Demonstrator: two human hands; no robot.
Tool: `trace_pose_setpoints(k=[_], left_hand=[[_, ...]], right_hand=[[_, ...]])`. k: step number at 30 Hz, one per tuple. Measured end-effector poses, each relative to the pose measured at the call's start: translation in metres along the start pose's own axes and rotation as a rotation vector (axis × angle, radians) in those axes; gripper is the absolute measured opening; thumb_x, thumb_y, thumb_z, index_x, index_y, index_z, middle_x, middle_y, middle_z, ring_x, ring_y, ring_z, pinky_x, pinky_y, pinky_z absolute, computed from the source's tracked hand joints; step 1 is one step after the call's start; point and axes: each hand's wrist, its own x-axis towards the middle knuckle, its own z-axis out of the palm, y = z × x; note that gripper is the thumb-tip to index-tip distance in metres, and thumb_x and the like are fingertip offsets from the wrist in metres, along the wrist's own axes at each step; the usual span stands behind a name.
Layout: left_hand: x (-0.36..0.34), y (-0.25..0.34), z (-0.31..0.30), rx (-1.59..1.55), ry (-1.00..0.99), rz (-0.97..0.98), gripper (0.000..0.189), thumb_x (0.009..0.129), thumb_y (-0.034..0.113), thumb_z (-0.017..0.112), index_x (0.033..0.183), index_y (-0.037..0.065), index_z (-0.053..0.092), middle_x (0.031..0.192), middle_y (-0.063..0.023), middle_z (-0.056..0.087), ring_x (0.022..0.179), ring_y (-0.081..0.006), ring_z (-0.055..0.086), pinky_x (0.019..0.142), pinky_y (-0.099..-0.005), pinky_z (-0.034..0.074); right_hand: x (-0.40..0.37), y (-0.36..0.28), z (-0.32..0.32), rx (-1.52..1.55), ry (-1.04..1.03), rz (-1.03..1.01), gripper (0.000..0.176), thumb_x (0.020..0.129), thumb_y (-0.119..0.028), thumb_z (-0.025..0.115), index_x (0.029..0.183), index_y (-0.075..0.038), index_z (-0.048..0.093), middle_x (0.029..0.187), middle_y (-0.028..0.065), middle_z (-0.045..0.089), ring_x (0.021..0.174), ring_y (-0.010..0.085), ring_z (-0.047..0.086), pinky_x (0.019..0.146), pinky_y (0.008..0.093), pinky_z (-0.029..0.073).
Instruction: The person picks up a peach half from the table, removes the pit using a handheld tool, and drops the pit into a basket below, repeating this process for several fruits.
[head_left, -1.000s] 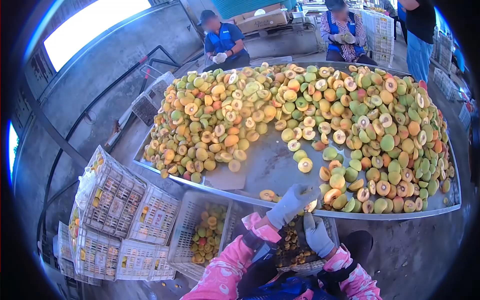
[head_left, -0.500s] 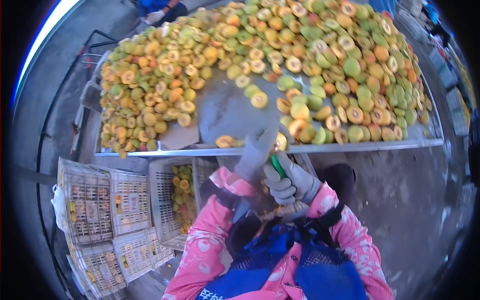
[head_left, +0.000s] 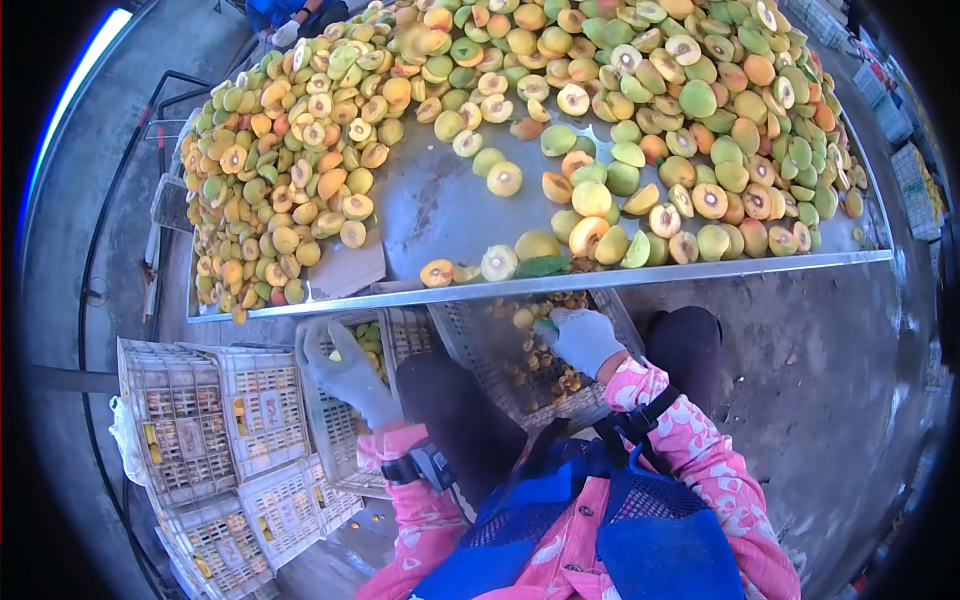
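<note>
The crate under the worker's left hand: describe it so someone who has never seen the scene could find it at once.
Find the long metal table heaped with halved fruit. Just below its near edge, a white crate sits under the open left hand. Unlike the pit crate to its right, it holds yellow-green fruit halves.

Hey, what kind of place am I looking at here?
Probably a fruit-processing or packing yard: a long metal table heaped with halved fruit, stacked white plastic crates beside it, and a bare concrete floor underneath.
</note>
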Motion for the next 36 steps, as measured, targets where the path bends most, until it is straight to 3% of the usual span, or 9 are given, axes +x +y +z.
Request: trace_pose_setpoints(k=[4,7,9,12,15,16,23,24,36], left_hand=[[-0.004,0.032,0.098,-0.754,-0.235,-0.202,0.030,0.085,0.013,0.062,0.111,-0.002,0.060,0.112,-0.0185,0.059,0.098,-0.0274,0.059,0.087,-0.0367,0.047],[0.001,0.083,0.187,-0.071,-0.541,0.258,0.051,0.086,0.038,0.060,0.124,0.004,0.052,0.112,-0.0205,0.061,0.097,-0.0326,0.062,0.080,-0.0394,0.050],[0.020,0.147,0.188,0.040,-0.771,0.118,0.044,0.082,0.030,0.064,0.117,0.004,0.057,0.107,-0.0219,0.063,0.100,-0.0385,0.058,0.087,-0.0409,0.048],[0.000,0.125,0.256,-0.141,-0.623,0.295,0.050,0.080,0.035,0.066,0.118,0.005,0.054,0.098,-0.0220,0.065,0.091,-0.0378,0.064,0.076,-0.0437,0.051],[-0.011,0.105,0.247,-0.332,-0.784,0.130,0.046,0.079,0.026,0.067,0.116,0.002,0.053,0.100,-0.0214,0.064,0.089,-0.0310,0.065,0.072,-0.0399,0.052],[-0.006,0.106,0.232,-0.647,-1.001,-0.325,0.041,0.081,0.016,0.065,0.116,0.000,0.053,0.103,-0.0161,0.062,0.089,-0.0232,0.064,0.070,-0.0356,0.053],[-0.018,0.123,0.104,-1.457,-1.018,-0.730,0.035,0.089,0.021,0.057,0.113,-0.004,0.051,0.099,-0.0116,0.060,0.090,-0.0209,0.062,0.074,-0.0321,0.055],[-0.012,0.115,0.105,-1.132,-1.025,-0.193,0.037,0.091,0.027,0.057,0.110,-0.004,0.051,0.100,-0.0145,0.058,0.092,-0.0249,0.063,0.077,-0.0355,0.056],[-0.026,0.143,0.018,-1.234,-0.979,-0.169,0.051,0.101,0.038,0.036,0.130,-0.004,0.044,0.121,-0.0178,0.055,0.106,-0.0278,0.059,0.094,-0.0371,0.049]], right_hand=[[-0.002,0.001,-0.004,0.147,0.206,0.021,0.031,0.090,-0.038,0.055,0.091,-0.009,0.065,0.074,0.0146,0.065,0.070,0.0337,0.065,0.062,0.0459,0.050],[-0.005,-0.004,-0.032,0.452,0.128,0.154,0.028,0.090,-0.035,0.055,0.092,-0.009,0.065,0.073,0.0160,0.065,0.069,0.0354,0.064,0.062,0.0474,0.050],[-0.012,0.001,-0.021,0.354,0.193,0.152,0.032,0.087,-0.036,0.059,0.092,-0.005,0.064,0.072,0.0200,0.064,0.068,0.0384,0.063,0.061,0.0481,0.049],[-0.020,0.001,-0.016,-0.069,-0.217,0.062,0.037,0.085,-0.044,0.058,0.094,-0.009,0.064,0.074,0.0186,0.065,0.070,0.0370,0.064,0.063,0.0476,0.049],[-0.021,0.003,-0.016,0.068,-0.015,0.059,0.033,0.084,-0.041,0.060,0.094,-0.009,0.063,0.076,0.0176,0.066,0.071,0.0379,0.064,0.063,0.0484,0.049],[-0.019,-0.004,-0.035,0.213,0.006,0.052,0.027,0.087,-0.031,0.060,0.097,-0.007,0.063,0.075,0.0164,0.065,0.067,0.0346,0.065,0.060,0.0445,0.049],[-0.015,-0.052,-0.081,0.825,0.094,-0.010,0.026,0.092,-0.027,0.055,0.095,-0.003,0.062,0.077,0.0220,0.062,0.071,0.0393,0.063,0.061,0.0436,0.048],[-0.014,-0.056,-0.079,0.910,0.137,0.032,0.025,0.093,-0.025,0.055,0.096,-0.002,0.063,0.077,0.0224,0.062,0.070,0.0392,0.062,0.061,0.0430,0.048],[-0.024,-0.086,-0.078,1.024,0.354,0.013,0.035,0.097,-0.029,0.049,0.091,0.003,0.062,0.068,0.0167,0.061,0.060,0.0244,0.059,0.057,0.0371,0.046]])
